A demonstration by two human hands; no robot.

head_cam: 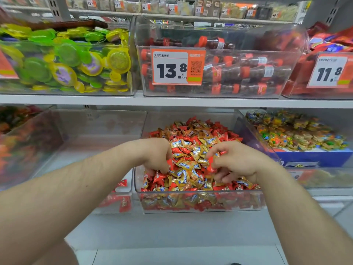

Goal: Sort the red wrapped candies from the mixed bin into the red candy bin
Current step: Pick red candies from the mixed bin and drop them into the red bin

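Observation:
A clear mixed bin (200,202) on the lower shelf holds a heap of red and gold wrapped candies (191,148). My left hand (156,155) is down in the left side of the heap, fingers curled round a red candy (169,163). Over the heap's right side, my right hand (235,161) pinches another red candy (211,165) between thumb and fingers. To the left stands a clear, mostly bare bin (95,131) with a few red candies (122,196) at its front right corner, partly hidden by my left forearm.
The upper shelf carries bins of green and yellow discs (65,60), cola-bottle candies (238,66) with a 13.8 price tag (177,67), and red packs (324,69). A bin of multicoloured candies (296,134) stands right of the mixed bin; another bin (24,142) is at far left.

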